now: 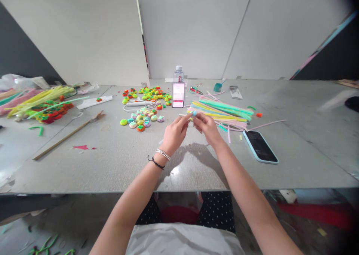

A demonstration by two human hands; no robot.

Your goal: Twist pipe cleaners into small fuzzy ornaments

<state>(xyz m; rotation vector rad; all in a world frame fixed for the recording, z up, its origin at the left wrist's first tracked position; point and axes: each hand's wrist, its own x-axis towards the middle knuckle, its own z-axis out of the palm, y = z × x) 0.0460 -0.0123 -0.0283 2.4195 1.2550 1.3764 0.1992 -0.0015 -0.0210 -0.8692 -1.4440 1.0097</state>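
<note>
My left hand [176, 132] and my right hand [206, 126] meet above the middle of the table. Between their closed fingertips is a small light-blue piece [194, 113], partly hidden by the fingers. A thin pale strip [183, 115] sticks out to the left past my left fingertips. Just left of my hands lie small round pastel pieces [140, 117] with star-like tops. Fuzzy sticks [221, 111] in green, yellow, pink and blue lie in a bundle to the right, beyond my right hand.
A lit phone [178, 94] stands against a bottle [178, 74]. Another phone [260, 146] lies at the right. Red-and-yellow pieces [153, 93], a wooden stick [64, 139], more fuzzy sticks [42, 101] and a teal cup [217, 87] are also on the table [112, 172].
</note>
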